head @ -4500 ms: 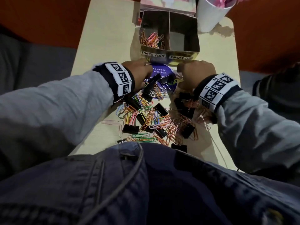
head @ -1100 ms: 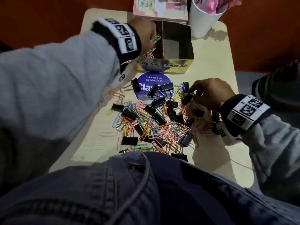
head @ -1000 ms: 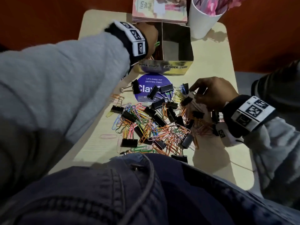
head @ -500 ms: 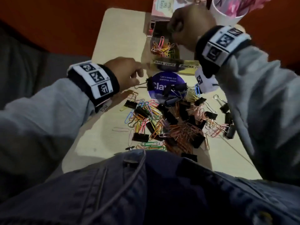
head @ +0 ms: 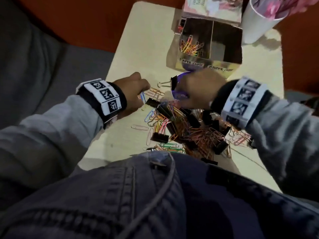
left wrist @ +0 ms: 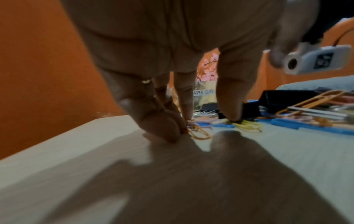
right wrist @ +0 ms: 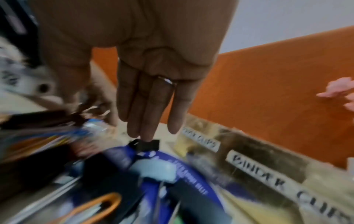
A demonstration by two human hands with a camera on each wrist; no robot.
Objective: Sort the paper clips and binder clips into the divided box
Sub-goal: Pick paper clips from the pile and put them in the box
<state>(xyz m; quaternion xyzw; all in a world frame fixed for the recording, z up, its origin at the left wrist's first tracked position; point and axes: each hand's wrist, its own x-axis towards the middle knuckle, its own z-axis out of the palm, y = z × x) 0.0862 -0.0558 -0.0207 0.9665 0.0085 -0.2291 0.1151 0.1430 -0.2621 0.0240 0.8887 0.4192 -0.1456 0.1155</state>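
Note:
The divided box (head: 207,65) stands at the back of the table. Its left part, labelled PAPER CLIPS, holds coloured paper clips (head: 191,46); the right part, labelled BINDER CLIPS (right wrist: 268,178), looks dark and I see nothing in it. A mixed pile of paper clips and black binder clips (head: 188,130) lies nearer me. My left hand (head: 136,90) is at the pile's left edge. In the left wrist view, that left hand (left wrist: 206,121) has its fingertips down on orange and yellow paper clips (left wrist: 199,133), thumb apart from the fingers. My right hand (head: 195,90) hovers over the pile's far end. Its straight fingers (right wrist: 145,106) touch a black binder clip (right wrist: 147,146).
A white cup of pink flowers (head: 255,21) stands right of the box and a printed book (head: 212,7) lies behind it. A round purple sticker (head: 179,95) lies under my right hand. The table's left edge (head: 117,54) is close to my left hand. My denim lap covers the front edge.
My right hand has come back from over the box down to the pile's far end. My left hand has dropped onto the paper clips at the pile's left edge.

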